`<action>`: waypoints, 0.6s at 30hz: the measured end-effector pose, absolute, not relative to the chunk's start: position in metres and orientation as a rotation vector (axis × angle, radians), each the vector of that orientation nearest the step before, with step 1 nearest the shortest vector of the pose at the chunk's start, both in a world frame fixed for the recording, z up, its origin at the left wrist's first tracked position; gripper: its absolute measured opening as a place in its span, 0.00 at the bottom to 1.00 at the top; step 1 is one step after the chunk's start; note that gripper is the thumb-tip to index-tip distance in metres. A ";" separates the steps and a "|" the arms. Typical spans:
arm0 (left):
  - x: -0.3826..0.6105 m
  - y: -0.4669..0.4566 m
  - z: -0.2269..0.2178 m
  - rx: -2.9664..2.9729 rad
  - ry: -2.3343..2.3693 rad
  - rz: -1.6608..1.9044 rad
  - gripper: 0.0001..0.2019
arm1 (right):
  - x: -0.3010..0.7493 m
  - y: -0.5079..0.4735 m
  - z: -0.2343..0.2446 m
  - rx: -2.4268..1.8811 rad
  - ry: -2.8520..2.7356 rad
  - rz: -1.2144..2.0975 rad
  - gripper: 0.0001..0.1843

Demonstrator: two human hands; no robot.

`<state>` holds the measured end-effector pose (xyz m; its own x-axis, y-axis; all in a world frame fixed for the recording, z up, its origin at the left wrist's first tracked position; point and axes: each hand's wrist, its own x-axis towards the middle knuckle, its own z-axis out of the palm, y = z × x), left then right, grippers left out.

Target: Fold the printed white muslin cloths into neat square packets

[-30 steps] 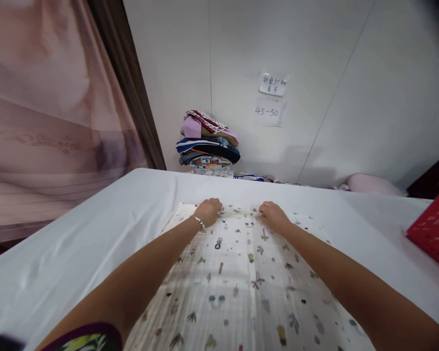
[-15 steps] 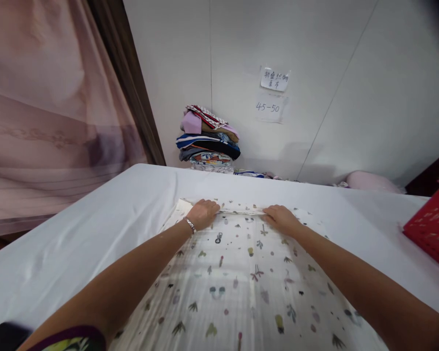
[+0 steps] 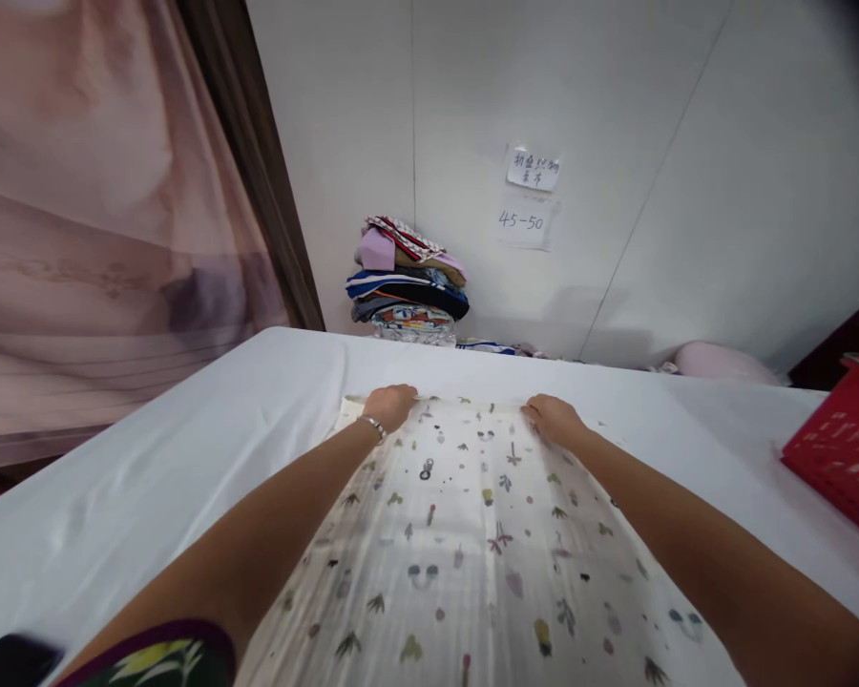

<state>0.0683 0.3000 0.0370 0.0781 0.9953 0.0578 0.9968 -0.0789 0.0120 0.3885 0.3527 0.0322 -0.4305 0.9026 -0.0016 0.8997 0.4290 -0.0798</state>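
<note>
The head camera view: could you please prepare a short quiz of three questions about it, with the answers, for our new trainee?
1. Multiple choice: along which edge of the printed cloth are the left hand and the right hand placed? A) the edge nearest the wearer; B) the edge farthest from the wearer.
2. True or false: the bracelet is worn on the left arm.
3. Fill in the gap: on the wall, the lower paper shows the numbers "...".

Key:
1. B
2. True
3. 45-50
</note>
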 end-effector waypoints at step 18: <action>0.027 0.319 0.031 -2.167 -2.428 -0.114 0.16 | 0.472 0.378 0.042 -1.862 -2.563 0.429 0.25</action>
<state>0.0273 0.3189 0.0311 -0.1109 0.9931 -0.0391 0.9851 0.1151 0.1281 0.4717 0.3783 0.0418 -0.3202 0.9259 -0.2005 0.9407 0.2858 -0.1826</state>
